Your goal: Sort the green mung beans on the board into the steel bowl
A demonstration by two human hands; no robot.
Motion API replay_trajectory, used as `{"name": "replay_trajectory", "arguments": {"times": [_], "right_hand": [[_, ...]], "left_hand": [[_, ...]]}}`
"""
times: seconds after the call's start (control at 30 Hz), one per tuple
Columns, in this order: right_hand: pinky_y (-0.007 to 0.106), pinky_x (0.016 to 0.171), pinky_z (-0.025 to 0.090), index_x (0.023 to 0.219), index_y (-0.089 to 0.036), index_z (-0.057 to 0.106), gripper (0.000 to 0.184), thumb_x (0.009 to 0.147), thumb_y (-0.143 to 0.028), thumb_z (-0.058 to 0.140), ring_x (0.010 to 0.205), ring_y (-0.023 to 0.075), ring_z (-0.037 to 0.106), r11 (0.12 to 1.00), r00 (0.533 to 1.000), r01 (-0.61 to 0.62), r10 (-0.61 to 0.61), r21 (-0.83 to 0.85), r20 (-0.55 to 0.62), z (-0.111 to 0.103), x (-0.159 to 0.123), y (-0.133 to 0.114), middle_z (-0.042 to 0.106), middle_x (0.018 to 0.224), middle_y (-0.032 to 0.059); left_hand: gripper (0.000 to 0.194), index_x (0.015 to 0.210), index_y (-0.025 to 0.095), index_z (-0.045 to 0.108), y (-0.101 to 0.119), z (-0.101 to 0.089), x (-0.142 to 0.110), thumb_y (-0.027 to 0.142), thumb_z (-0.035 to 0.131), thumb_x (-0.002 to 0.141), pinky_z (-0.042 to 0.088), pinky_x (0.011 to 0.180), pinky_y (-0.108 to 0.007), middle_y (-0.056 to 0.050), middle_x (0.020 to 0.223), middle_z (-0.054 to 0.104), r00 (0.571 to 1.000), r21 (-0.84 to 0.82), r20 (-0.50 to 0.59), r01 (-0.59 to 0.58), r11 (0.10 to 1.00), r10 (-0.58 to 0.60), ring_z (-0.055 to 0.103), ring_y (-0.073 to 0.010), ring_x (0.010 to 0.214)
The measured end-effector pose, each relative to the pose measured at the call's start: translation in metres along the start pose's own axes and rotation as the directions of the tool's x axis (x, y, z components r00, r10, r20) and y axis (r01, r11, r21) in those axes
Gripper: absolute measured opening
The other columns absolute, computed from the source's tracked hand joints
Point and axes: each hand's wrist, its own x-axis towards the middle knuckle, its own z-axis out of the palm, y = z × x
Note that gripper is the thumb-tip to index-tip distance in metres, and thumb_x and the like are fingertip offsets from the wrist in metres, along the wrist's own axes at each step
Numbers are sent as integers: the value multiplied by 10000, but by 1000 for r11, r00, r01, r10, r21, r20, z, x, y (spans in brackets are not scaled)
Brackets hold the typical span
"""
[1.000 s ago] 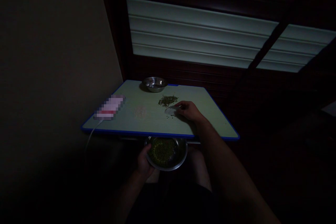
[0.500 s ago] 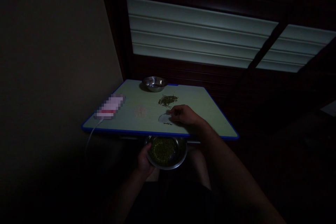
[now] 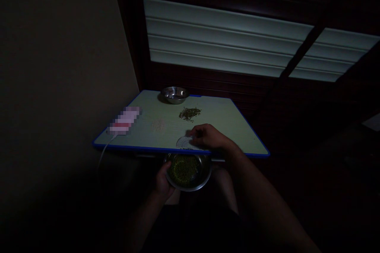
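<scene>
My left hand (image 3: 164, 182) grips the left rim of a metal bowl (image 3: 204, 184), held just below the table's front edge. Small green grains, like mung beans, (image 3: 184, 170) lie inside it. Over the table, the fingers of my right hand (image 3: 204, 136) are closed on a thin, translucent scraper with a rounded edge (image 3: 183, 142). A few green grains lie along the scraper's near side, close to the table edge. Farther back is a loose pile of green grains (image 3: 190, 114). To its left a patch of pale grains (image 3: 158, 125) is spread thinly.
The pale table (image 3: 237, 126) has a blue rim. A second metal bowl (image 3: 175, 95) stands at its back left. On the left lies a blurred-out phone-like object (image 3: 124, 120) with a white cable (image 3: 102, 152). A wall and dark slatted panels stand behind.
My right hand has drawn the scraper toward me, with grains pushed along to the table's front edge. The left hand and its bowl have stayed in place.
</scene>
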Motion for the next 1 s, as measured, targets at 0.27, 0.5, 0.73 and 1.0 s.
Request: {"name": "replay_trajectory", "arguments": {"times": [0.27,0.5,0.73,1.0], "right_hand": [[217,581,422,943,-150,689,280,668,-193,719,588,84,534,996,997,-16,10,83,75,-2,-2,-1,669,739,2],[233,613,439,955,-149,684,294,672,-221,719,624,92,544,994,990,6,-21,109,137,-4,-4,1,670,776,9],[219,512,361,888,-159,626,300,623,-254,729,517,77,461,957,993,-20,-15,289,118,-13,2,6,601,641,-27],[223,515,364,758,-211,477,204,622,-285,610,543,101,461,948,845,130,47,291,-533,-30,46,36,556,612,-39]], "left_hand": [[235,838,113,729,0,1,-1,257,562,758,516,874,-402,-105,824,763,1000,2,-8,-7,1000,7,702,-253,819],[239,826,101,730,1,3,-3,242,551,755,517,858,-404,-117,815,760,1000,-18,-12,1,1000,-1,699,-257,807],[226,791,107,732,2,6,-4,220,540,756,541,795,-377,-103,779,761,999,-31,-32,3,1000,-4,702,-239,759],[223,774,114,735,1,5,-2,224,542,754,540,832,-393,-94,762,761,1000,-17,-29,12,1000,-12,707,-247,759]]}}
